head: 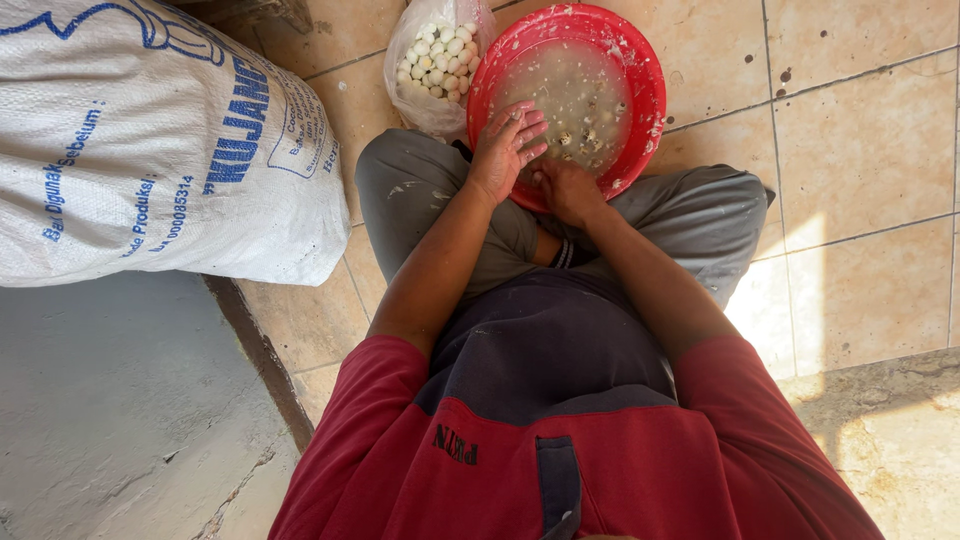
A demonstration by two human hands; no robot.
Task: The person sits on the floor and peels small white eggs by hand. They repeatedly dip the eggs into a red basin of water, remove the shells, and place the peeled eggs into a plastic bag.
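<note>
Tiled floor; left hand (508,150) spread on red basin (648,75) rim, right hand (568,190) grip unclear

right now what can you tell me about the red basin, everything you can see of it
The red basin is round, looks like plastic, and stands on the tiled floor between the seated person's knees. It holds cloudy, pale water with a few small pieces in it, and its rim is flecked with white specks. The left hand lies over its near rim with fingers spread, and the right hand is at the near edge too. A clear bag of small white round things leans against its left side.
</note>
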